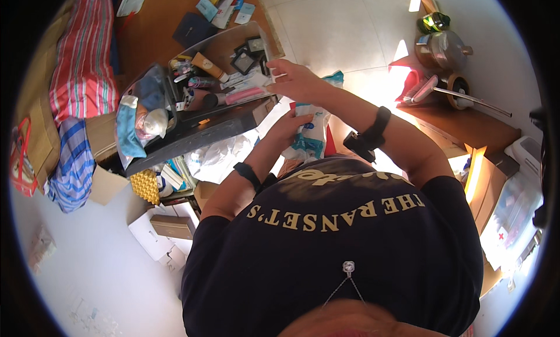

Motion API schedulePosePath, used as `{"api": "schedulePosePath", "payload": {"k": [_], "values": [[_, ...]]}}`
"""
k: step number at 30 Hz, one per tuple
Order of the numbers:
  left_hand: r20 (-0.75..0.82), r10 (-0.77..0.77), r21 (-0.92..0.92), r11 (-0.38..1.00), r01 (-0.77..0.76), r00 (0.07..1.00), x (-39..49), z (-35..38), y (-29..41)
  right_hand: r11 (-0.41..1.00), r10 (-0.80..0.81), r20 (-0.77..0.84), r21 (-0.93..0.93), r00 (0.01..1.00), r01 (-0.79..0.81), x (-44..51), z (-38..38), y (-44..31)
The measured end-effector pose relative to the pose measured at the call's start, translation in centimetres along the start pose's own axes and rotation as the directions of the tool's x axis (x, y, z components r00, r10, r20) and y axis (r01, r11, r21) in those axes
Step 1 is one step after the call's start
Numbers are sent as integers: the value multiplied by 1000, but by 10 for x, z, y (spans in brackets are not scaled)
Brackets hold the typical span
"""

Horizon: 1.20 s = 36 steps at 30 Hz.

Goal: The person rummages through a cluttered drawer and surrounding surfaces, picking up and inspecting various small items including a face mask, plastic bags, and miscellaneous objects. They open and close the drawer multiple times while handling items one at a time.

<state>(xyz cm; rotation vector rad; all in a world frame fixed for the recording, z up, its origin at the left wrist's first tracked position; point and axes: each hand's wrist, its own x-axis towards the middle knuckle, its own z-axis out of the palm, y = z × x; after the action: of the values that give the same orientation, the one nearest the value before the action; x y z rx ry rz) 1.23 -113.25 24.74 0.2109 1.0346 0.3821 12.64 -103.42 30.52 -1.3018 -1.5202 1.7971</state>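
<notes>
My left hand point(294, 126) grips the upper part of a white and teal plastic packet point(311, 138), close in front of my shirt. Above it, my right hand point(299, 81) is at the right end of a clear plastic bin point(251, 28), thumb and fingers apart; whether they touch its wall is unclear. Inside the bin lie an orange-brown tube point(210, 67), a pink item point(245, 95), small dark-framed cases point(243, 61) and other small articles. A clear bag point(151, 85) with blue and white contents stands against the bin's left end.
Packets point(225, 11) and a dark blue box point(192, 29) lie on the brown wooden surface point(148, 35). Striped red fabric point(85, 52) is at the left. On the right are a lidded jar point(439, 50), a pink brush point(422, 89) and a wooden shelf point(477, 127).
</notes>
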Motion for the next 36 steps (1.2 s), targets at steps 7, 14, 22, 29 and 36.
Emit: {"api": "schedulePosePath", "payload": {"k": [7, 14, 22, 29, 36], "values": [[-10, -89, 0, 996, 89, 996, 23, -9, -4, 971, 29, -237, 238, 971, 29, 11, -80, 84], [-80, -125, 30, 991, 128, 989, 66, -22, -44, 891, 425, -506, 91, 751, -444, 31, -154, 302], [-242, -252, 4, 965, 261, 937, 108, -60, -104, 732, 564, -241, -296, 790, -613, 86, -106, 475], [-314, -434, -115, 900, 419, 845, 134, -80, -138, 680, 638, -8, -465, 770, -568, 148, -40, 573], [-385, -576, -287, 817, 500, 721, 146, -91, -148, 682, 526, 151, -663, 837, -309, 169, 39, 642]]}}
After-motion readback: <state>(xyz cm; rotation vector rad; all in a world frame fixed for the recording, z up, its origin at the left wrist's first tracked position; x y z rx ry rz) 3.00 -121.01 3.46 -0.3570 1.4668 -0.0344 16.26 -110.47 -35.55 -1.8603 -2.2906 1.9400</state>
